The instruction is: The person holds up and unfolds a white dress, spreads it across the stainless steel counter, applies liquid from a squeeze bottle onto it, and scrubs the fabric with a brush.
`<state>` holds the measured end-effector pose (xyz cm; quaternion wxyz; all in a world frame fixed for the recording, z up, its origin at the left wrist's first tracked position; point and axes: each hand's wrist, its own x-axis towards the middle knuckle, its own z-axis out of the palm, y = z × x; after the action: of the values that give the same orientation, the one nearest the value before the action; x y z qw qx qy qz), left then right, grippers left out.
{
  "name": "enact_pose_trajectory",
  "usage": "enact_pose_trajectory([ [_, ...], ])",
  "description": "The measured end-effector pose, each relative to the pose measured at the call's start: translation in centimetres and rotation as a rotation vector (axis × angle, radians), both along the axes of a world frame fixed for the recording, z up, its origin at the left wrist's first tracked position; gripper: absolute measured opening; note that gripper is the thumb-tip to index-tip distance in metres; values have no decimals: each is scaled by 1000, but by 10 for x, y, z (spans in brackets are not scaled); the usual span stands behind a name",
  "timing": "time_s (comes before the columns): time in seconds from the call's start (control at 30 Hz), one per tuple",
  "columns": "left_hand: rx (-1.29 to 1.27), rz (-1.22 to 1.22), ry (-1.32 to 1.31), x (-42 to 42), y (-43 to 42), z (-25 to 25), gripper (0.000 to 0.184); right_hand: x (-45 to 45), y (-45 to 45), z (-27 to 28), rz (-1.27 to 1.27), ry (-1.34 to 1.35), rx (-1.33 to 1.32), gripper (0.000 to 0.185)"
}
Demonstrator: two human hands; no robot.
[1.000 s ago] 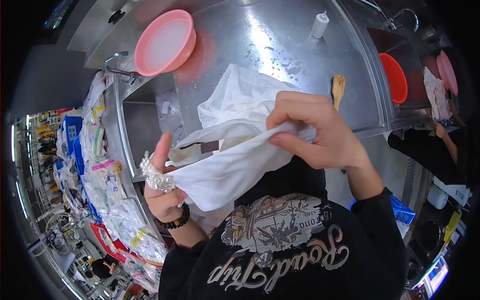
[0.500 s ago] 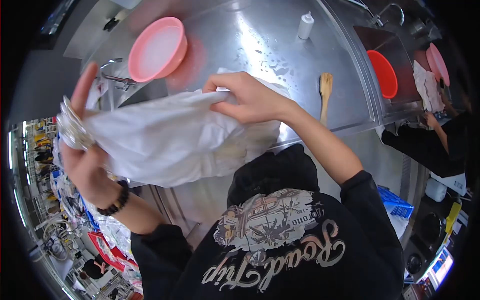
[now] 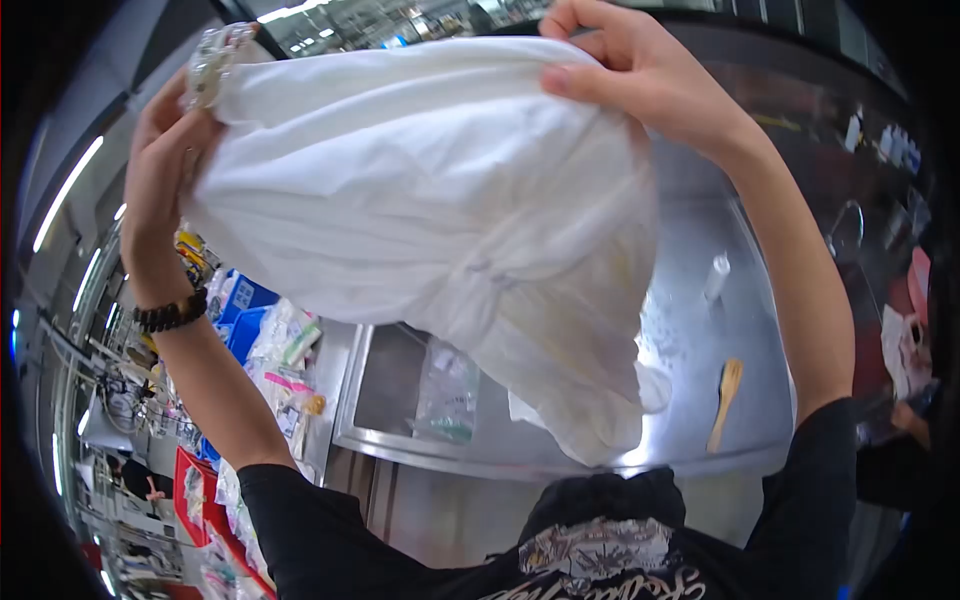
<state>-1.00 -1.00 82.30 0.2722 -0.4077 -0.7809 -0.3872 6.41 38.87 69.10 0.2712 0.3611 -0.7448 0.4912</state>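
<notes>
A white cloth garment point(image 3: 430, 190) hangs stretched between my raised hands, gathered in a knot-like pucker near its middle, with faint yellowish patches on the right part. My left hand point(image 3: 175, 150), with a dark beaded bracelet at the wrist, grips its upper left end beside a shiny, pearly-white band point(image 3: 215, 65). My right hand point(image 3: 640, 70) pinches the upper right edge between thumb and fingers. The cloth's lower tip hangs in front of the metal counter point(image 3: 690, 300).
A wooden-handled brush point(image 3: 725, 400) and a white squeeze bottle point(image 3: 717, 277) are on the counter. The sink point(image 3: 390, 390) holds a clear plastic bag point(image 3: 445, 395). Bagged items point(image 3: 285, 340) and a red crate point(image 3: 195, 500) stand left. Another person's hand point(image 3: 910, 420) shows far right.
Both hands have risen, lifting and spreading the white garment in front of me. My right hand has moved outward. The view has tilted up, and the garment now hides the pink basin's area.
</notes>
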Motion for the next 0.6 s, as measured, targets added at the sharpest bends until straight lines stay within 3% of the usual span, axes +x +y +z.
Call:
enact_pose_trajectory([
  [0.03, 13, -22, 9, -21, 6, -33, 66, -8, 1, -14, -31, -8, 0, 17],
  [0.6, -97, -192, -174, -8, 15, -29, 72, -25, 7, -39, -115, -67, 11, 15],
])
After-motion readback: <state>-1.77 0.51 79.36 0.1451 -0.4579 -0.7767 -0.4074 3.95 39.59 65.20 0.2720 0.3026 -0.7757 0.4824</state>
